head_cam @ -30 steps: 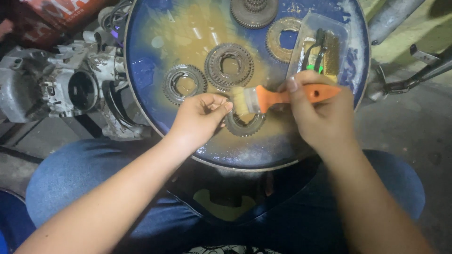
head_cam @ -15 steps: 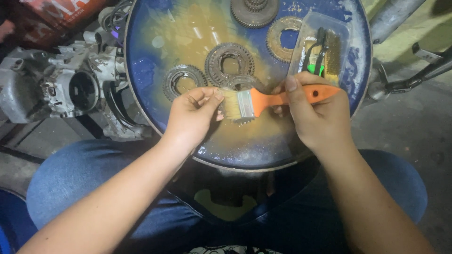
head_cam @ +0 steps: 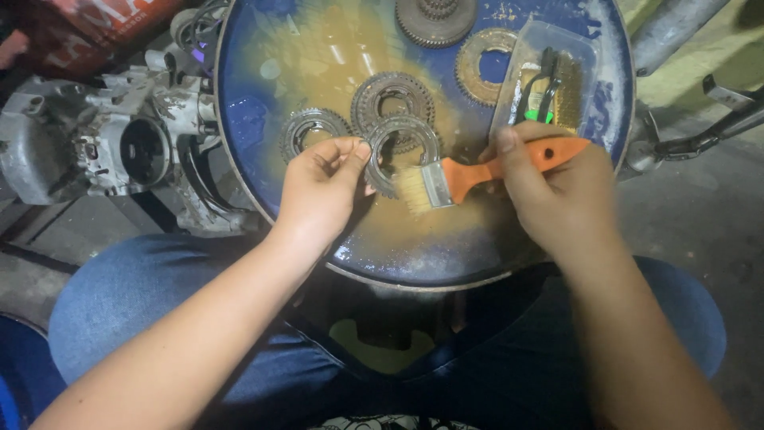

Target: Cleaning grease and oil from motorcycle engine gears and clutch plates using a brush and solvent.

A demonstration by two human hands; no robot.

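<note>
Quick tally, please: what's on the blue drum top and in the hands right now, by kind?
Gear rings: 5, namely the held gear in the left hand, the ring behind it, the left ring, the brass-coloured ring and the top gear
Paintbrush, in the right hand: 1
Clear packet of brushes: 1
Total: 7

Oily metal gear (head_cam: pixel 402 151), glossy wet drum lid (head_cam: pixel 263 119)

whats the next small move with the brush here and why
Probably bring the paintbrush bristles left onto the gear ring. The left hand holds the ring tilted up off the blue drum lid, and the right hand has the bristles just beside its rim, apparently not touching.
</note>
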